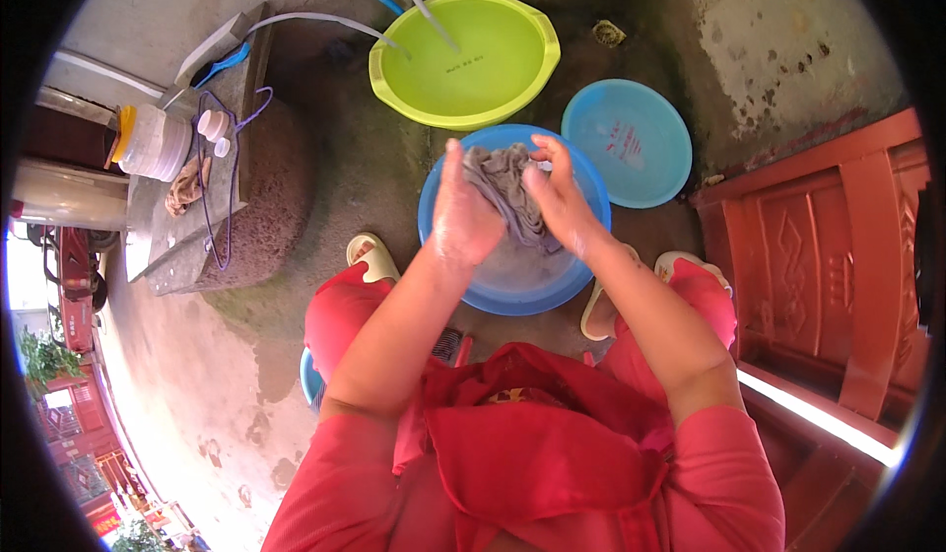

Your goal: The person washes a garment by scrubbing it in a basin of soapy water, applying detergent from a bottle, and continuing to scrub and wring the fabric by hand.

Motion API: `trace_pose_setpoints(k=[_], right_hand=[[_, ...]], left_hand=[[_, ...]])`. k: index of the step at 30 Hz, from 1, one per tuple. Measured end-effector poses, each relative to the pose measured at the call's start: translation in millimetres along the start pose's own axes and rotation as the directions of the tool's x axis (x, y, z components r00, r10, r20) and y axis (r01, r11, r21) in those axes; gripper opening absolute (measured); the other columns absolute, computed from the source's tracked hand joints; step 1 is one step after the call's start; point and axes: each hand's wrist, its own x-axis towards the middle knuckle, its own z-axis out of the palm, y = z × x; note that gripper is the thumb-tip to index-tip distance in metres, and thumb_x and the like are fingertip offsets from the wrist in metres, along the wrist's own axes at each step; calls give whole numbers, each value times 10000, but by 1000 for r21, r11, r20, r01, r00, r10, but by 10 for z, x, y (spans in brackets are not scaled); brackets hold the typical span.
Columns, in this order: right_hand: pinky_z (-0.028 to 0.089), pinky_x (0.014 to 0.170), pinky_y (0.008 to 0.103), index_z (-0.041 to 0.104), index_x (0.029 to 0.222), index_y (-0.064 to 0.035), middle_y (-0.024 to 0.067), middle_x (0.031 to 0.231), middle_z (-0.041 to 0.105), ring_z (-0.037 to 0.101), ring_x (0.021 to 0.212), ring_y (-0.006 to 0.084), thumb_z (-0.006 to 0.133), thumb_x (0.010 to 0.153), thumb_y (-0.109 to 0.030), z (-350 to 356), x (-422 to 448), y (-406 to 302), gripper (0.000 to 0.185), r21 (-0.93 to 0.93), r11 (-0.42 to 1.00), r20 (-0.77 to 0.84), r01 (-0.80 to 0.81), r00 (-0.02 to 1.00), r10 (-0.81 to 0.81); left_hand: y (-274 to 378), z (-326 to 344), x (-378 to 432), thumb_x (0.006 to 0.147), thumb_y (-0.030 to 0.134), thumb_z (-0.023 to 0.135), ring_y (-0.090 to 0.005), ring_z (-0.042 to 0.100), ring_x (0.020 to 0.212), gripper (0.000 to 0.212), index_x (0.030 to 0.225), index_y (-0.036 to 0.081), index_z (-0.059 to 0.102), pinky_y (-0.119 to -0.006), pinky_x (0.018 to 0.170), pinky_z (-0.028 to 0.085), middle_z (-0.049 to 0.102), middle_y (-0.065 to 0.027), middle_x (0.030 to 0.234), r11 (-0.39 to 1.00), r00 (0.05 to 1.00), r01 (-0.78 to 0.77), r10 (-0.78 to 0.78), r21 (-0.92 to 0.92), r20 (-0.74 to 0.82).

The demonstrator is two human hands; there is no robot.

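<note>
A wet, bunched grey cloth (510, 186) is between my two hands over a blue basin (491, 302) of cloudy water. On the cloth's left side is my left hand (467, 215), its thumb raised and its other fingers mostly hidden. My right hand (559, 191) is at the right side, fingers bent and slightly blurred. A small white patch shows between its thumb and fingers; I cannot tell what it is. Whether either hand grips the cloth or only touches it is unclear. Both wrists look wet, with some suds.
Beyond stands a yellow-green tub (465, 117) with hoses (318, 17) running into it. A light-blue basin (628, 175) is at the right, near a red panelled door (794, 271). To the left, a stone slab (174, 230) bears a plastic jar (155, 143) and a purple hanger (229, 219).
</note>
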Motion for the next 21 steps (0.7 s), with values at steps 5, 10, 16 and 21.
trace_pose_setpoints(k=[5,10,16,21], right_hand=[[318,1002,410,354,1321,-103,207,1321,312,322,1255,350,714,723,-266,-89,-144,-201,717,-243,954,368,174,927,-75],[408,889,296,519,1179,-51,123,1084,556,527,1023,200,618,744,-123,-180,-23,-224,452,-100,978,337,-182,919,205],[428,804,259,550,1126,15,68,1003,582,531,894,120,584,767,-219,-261,7,-342,431,132,870,326,-476,849,415],[425,800,252,544,1140,16,72,993,584,531,892,122,588,764,-222,-238,-10,-362,447,122,856,352,-503,828,436]], left_hand=[[138,46,-177,912,481,359,-312,469,1128,603,1215,-36,431,-445,1023,309,506,-170,1196,999,999,32,-32,-33,2],[284,-276,-227,837,147,548,-296,511,1061,359,1144,-13,452,-423,984,373,548,-175,1111,966,997,68,-71,251,4],[304,-224,-278,814,2,571,-265,600,905,348,1146,-4,465,-352,857,481,591,-153,1018,901,985,150,-100,407,-141],[219,-245,-257,831,5,576,-214,624,790,326,1143,-3,479,-310,716,535,604,-128,933,792,976,99,40,602,-214]])
